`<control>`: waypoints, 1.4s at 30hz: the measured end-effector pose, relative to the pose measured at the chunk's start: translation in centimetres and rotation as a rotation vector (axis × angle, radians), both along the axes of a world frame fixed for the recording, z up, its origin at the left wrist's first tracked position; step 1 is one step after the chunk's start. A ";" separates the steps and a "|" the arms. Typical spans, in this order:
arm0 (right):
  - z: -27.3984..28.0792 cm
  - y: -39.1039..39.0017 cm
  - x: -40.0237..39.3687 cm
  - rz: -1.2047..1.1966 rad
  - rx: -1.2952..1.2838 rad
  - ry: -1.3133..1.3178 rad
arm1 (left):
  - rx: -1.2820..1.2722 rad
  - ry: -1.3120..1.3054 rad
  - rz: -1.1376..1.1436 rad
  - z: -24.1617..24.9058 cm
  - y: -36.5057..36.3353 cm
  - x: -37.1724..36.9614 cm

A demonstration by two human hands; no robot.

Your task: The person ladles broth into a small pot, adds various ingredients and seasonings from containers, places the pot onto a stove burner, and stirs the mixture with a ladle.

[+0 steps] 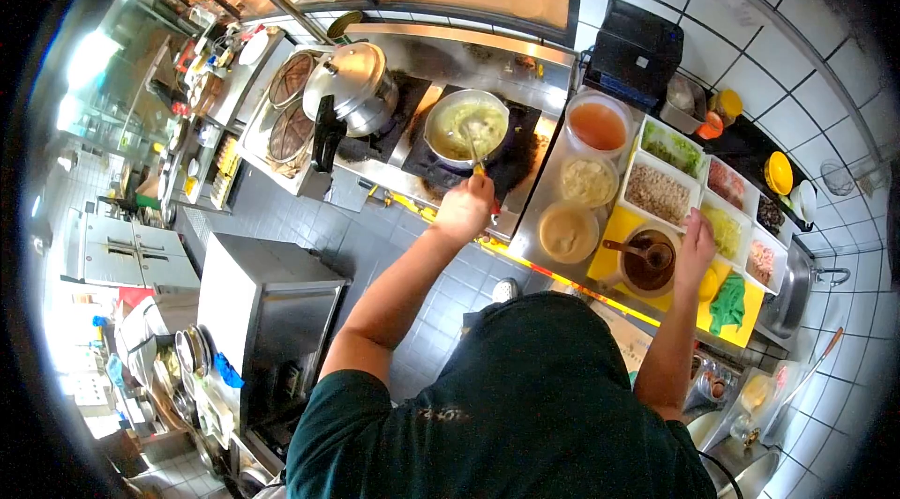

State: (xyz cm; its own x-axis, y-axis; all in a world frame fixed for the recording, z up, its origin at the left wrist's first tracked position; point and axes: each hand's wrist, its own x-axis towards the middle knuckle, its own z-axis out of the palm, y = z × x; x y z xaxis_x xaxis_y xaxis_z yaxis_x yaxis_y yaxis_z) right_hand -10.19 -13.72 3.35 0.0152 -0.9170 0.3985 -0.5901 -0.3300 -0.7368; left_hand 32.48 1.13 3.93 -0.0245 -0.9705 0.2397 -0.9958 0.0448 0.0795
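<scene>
My left hand [466, 207] is closed around the handle of a metal ladle [472, 148]. The ladle's head dips into pale yellow-green food in a pot [431, 138] on the stove, so its shape is partly hidden. My right hand [695, 251] hovers by a white container of chopped yellow-green vegetable [724, 229], fingers bent together; what they hold, if anything, is too small to make out. Left of that hand, a pot of dark brown sauce [648, 279] has a brown-handled ladle [626, 248] resting in it.
A large lidded metal pot [352, 82] stands left of the stove pot. Tubs of orange liquid [598, 124] and beige paste [568, 232] line the counter. Several white ingredient containers [660, 192] sit right. A green cloth [727, 304] lies near the sink [793, 283].
</scene>
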 end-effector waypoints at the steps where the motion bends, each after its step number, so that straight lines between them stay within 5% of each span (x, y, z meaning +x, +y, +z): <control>1: -0.1 0.0 0.1 0.009 -0.008 0.020 | 0.085 -0.091 0.055 -1.0 0.1 -0.2; 5: 0.7 1.0 1.2 0.035 -0.007 0.001 | 0.029 0.054 -0.019 -3.6 1.1 -0.2; 8: 0.0 2.0 1.4 0.003 0.083 -0.121 | 0.180 0.155 -0.058 1.3 2.4 -0.5; 9: -0.3 2.4 1.1 -0.011 0.049 -0.122 | 0.014 0.132 -0.060 0.5 3.1 0.4; 13: -0.5 4.2 -0.8 -0.062 0.019 -0.036 | -0.479 0.222 0.340 -0.4 4.9 11.5; 14: 0.3 4.9 -1.0 -0.072 0.041 0.014 | -0.516 0.310 0.559 -1.3 5.4 16.5; 15: 0.9 5.6 -0.4 -0.150 -0.027 -0.007 | -0.558 0.061 0.793 -3.5 6.4 22.1; 16: 1.0 6.1 -0.5 -0.159 -0.045 0.010 | -0.635 0.085 0.931 -2.4 7.4 25.4; 18: 1.0 6.7 -1.6 -0.178 -0.078 0.045 | -0.477 0.197 1.007 -4.1 9.0 32.7; 20: 0.3 7.2 -2.4 -0.213 -0.029 0.020 | -0.101 0.761 1.000 1.1 8.8 31.3; 21: 0.9 7.4 -2.1 -0.233 -0.041 0.043 | -0.169 0.740 0.904 -4.5 9.5 36.5; 28: 2.3 8.0 0.3 -0.243 -0.112 0.031 | -0.166 0.517 0.952 -3.3 9.1 31.8; 42: 3.8 11.2 2.1 -0.272 0.085 0.014 | -0.183 0.685 0.844 -5.6 10.7 38.0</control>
State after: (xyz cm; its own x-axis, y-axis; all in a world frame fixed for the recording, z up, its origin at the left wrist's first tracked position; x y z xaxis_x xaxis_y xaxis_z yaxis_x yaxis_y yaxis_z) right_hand -8.05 -2.52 7.11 -0.2316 -0.9182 0.3213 -0.6586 -0.0951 -0.7465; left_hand 70.47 11.81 -1.69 0.8230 -0.5608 0.0905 -0.4588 -0.5621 0.6882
